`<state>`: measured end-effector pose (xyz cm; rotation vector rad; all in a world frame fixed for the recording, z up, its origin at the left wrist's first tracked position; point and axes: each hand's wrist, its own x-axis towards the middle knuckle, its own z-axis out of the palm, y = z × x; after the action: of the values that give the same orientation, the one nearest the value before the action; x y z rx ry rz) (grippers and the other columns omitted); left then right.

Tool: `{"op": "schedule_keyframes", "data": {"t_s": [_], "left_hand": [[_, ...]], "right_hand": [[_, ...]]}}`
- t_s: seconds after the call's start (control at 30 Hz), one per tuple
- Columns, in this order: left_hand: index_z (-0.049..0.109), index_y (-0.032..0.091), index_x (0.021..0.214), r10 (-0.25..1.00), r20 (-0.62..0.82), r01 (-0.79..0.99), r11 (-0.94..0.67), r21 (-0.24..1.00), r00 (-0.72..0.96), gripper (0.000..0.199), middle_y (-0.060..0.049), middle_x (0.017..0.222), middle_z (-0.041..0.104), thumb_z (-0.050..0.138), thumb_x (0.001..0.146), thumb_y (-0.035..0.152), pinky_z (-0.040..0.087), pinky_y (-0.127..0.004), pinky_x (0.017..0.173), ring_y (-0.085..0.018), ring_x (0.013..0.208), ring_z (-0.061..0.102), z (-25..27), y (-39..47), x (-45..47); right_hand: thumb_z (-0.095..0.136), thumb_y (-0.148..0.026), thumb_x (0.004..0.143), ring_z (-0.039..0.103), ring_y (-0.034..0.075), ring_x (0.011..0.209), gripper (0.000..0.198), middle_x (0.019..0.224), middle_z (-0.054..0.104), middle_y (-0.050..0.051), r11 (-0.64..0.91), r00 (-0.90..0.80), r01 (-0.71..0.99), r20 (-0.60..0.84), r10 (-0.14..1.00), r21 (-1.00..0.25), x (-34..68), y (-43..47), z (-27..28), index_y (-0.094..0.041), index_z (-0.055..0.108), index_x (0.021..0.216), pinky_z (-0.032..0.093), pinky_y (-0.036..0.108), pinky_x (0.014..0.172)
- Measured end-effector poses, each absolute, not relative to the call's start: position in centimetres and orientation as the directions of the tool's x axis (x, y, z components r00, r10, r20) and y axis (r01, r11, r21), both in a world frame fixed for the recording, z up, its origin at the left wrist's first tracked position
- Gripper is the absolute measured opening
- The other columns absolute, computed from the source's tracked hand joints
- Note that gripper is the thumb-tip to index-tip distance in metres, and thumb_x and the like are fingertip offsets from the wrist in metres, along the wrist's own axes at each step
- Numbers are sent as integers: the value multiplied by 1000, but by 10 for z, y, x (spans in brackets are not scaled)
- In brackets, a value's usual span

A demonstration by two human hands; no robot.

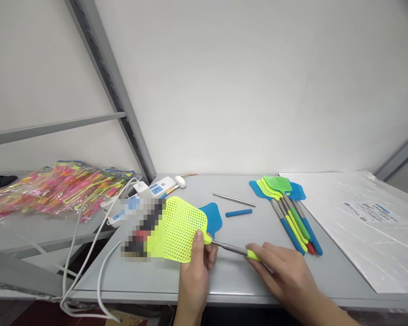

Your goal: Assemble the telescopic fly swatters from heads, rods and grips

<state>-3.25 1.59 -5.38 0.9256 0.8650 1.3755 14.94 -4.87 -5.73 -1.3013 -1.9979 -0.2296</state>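
Note:
A yellow-green fly swatter (183, 226) with a metal rod spans both of my hands above the grey table. My left hand (194, 267) pinches its perforated head near the neck, thumb on top. Around the yellow-green grip at the other end, my right hand (285, 269) is closed, hiding most of that grip. Behind my left hand lies a blue swatter head (212, 217), partly covered. A bare metal rod (234, 199) and a blue grip sleeve (239, 213) rest side by side beyond the swatter. To the right is a pile of swatters (292, 213) in blue, green and yellow-green, with one red grip end.
White power strips (158, 188) with cables (85, 253) sit at the table's left side. Plastic-wrapped colourful items (68, 185) are heaped further left. A large white labelled package (360, 235) covers the right side. A metal frame post (115, 90) stands at the back left. One patch is pixelated.

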Motion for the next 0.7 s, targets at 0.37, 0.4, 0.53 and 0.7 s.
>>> {"op": "schedule_keyframes", "data": {"t_s": [0.37, 0.4, 0.53, 0.7], "left_hand": [[47, 18, 67, 1000, 21, -387, -21, 922, -3, 50, 7, 56, 27, 55, 85, 64, 21, -22, 47, -7, 50, 24, -47, 6, -23], [47, 18, 67, 1000, 22, -385, -15, 923, 13, 50, 7, 56, 26, 54, 85, 64, 21, -23, 47, -7, 50, 24, -47, 6, -22], [48, 18, 66, 997, 23, -393, 9, 920, 77, 50, 7, 56, 23, 49, 89, 63, 18, -24, 47, -8, 50, 22, -48, 4, -21], [43, 19, 62, 996, 30, -351, 1, 936, 83, 52, 6, 55, 24, 45, 90, 63, 18, -25, 47, -9, 49, 22, -49, 4, -21]], "right_hand": [[44, -30, 98, 46, 11, 56, 23, 64, 51, -3, 372, -184, 711, 352, 918, -597, 136, -51, -32, -23, 48, 76, 33, 25, 54], [44, -31, 98, 46, 11, 56, 25, 64, 51, -3, 349, -175, 704, 326, 929, -619, 137, -52, -29, -23, 47, 75, 33, 25, 55], [44, -36, 97, 46, 12, 57, 28, 64, 51, -3, 260, -145, 713, 225, 963, -651, 137, -58, -18, -23, 46, 72, 32, 26, 56], [42, -42, 97, 46, 14, 58, 35, 62, 49, -2, 157, -96, 732, 129, 987, -663, 135, -60, -8, -23, 41, 68, 31, 27, 56]]}}
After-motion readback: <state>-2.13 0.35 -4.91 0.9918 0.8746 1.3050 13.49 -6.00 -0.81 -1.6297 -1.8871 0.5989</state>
